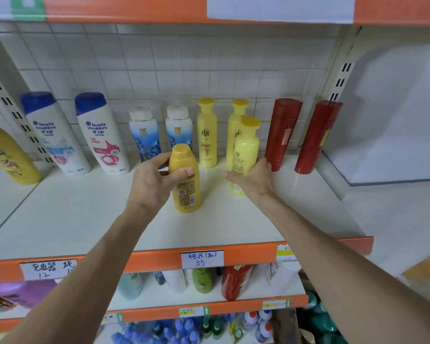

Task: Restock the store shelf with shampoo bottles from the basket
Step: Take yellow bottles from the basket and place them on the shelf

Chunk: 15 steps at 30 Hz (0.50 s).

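White-tiled wall (184,58) is seen behind a white shelf (85,214) w/ an orange front strip (154,260); a handwritten price tag (202,258) is fixed to the strip.

Back row, L to R, all upright:
- 2 white Head & Shoulders bottles (57,135), blue caps
- 2 blue-and-white bottles (144,132), white caps
- 2 yellow bottles (207,135)
- 2 red bottles (282,132) nr the R upright

One large yellow bottle (10,155) is seen at far L, on the adjoining shelf section.

Left grip (154,180): clamped on an orange-yellow shampoo bottle (188,197). Thumb is laid across the front, fingers curled round the far side below the cap. Bottle is held upright, base on the shelf board, in front of the blue-and-white pair, back label w/ barcode facing the camera.

Right grip (252,180): clamped on a pale yellow shampoo bottle (246,150), lower body wrapped from the R side. Bottle is held upright, just in front of the 2nd yellow back-row bottle and beside the red pair. Base contact w/ the shelf: cannot be told.

Lower shelf (159,302) is stocked w/ assorted bottles, partly hidden by both forearms.
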Motion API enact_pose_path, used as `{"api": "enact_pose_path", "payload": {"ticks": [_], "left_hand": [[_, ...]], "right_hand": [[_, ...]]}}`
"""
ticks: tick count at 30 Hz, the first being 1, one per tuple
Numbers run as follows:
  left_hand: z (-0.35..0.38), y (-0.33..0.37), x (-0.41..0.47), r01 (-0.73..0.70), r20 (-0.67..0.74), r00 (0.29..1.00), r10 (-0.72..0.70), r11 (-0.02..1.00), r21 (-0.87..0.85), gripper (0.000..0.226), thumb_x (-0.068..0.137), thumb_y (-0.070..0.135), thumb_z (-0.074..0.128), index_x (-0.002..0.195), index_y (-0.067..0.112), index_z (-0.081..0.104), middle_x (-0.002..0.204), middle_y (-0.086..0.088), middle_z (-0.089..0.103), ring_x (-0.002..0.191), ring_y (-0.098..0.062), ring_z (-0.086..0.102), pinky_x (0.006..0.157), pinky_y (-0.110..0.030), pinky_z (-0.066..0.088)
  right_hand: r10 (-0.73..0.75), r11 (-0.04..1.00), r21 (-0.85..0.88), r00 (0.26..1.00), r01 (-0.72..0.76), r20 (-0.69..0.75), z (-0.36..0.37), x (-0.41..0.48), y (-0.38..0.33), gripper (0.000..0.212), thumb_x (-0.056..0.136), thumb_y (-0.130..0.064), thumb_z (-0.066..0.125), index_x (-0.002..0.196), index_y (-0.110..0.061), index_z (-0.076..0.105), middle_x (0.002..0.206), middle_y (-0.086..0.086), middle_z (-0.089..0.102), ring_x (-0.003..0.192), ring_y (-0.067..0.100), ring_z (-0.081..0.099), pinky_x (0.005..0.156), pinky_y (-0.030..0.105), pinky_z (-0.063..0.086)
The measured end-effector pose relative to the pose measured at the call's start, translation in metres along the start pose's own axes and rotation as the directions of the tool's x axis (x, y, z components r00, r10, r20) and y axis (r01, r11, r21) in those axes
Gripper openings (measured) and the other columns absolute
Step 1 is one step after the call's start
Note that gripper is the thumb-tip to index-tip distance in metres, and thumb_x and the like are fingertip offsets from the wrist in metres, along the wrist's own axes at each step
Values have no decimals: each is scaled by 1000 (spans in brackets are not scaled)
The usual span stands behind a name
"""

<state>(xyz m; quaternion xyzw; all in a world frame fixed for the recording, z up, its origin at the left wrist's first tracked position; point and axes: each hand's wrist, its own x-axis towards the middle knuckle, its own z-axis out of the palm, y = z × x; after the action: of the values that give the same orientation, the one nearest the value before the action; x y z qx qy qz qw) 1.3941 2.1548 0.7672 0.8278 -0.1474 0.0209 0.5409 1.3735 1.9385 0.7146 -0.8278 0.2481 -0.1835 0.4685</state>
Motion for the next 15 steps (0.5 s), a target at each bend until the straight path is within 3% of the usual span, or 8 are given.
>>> {"api": "enact_pose_path", "payload": {"ticks": [2, 5, 7, 11, 13, 15], "left_hand": [[0, 0, 0, -2, -3, 1000, 2, 1000, 4, 42, 80, 33, 73, 119, 20, 63, 98, 5, 65, 82, 1, 57, 67, -15, 42], [0, 0, 0, 0, -4, 1000, 0, 1000, -5, 41, 79, 33, 74, 117, 20, 65, 96, 7, 65, 82, 2, 58, 69, -16, 44], [-1, 0, 1, -2, -2, 1000, 2, 1000, -4, 41, 79, 33, 74, 117, 20, 65, 96, 7, 65, 83, 1, 58, 69, -15, 44], [0, 0, 1, -12, -6, 1000, 12, 1000, 8, 40, 80, 33, 73, 117, 20, 64, 92, 11, 64, 83, 2, 57, 68, -14, 43], [0, 0, 0, -17, -7, 1000, 17, 1000, 9, 40, 80, 32, 73, 117, 21, 64, 90, 15, 62, 83, 2, 57, 67, -13, 42], [0, -1, 1, -22, -7, 1000, 22, 1000, 9, 41, 80, 33, 73, 118, 21, 64, 91, 13, 63, 83, 2, 57, 67, -14, 42]], "right_hand": [[3, 994, 109, 994, -15, 105, 1, 0, 6, 78, 67, -33, 85, 129, -16, 40, 120, 1, 47, 108, 17, 51, 88, 32, 48], [-21, 973, 229, 980, -25, 197, -6, -1, 14, 60, 76, -14, 75, 127, -21, 44, 112, 2, 61, 102, 17, 61, 74, 26, 50], [-40, 979, 203, 987, 8, 155, -7, 2, 16, 57, 76, -17, 77, 125, -19, 49, 111, 2, 63, 102, 18, 63, 75, 27, 51], [-38, 997, 60, 999, 38, -4, 6, 3, 12, 71, 59, -41, 85, 116, -18, 50, 111, 2, 53, 102, 23, 57, 84, 41, 52], [-18, 997, 81, 1000, 17, 11, 8, 1, 10, 74, 63, -38, 85, 122, -18, 47, 113, 0, 49, 103, 21, 55, 84, 38, 52], [-12, 991, 133, 993, -3, 115, 5, -4, 11, 69, 73, -25, 80, 130, -18, 41, 110, -2, 51, 99, 17, 56, 73, 27, 49]]}}
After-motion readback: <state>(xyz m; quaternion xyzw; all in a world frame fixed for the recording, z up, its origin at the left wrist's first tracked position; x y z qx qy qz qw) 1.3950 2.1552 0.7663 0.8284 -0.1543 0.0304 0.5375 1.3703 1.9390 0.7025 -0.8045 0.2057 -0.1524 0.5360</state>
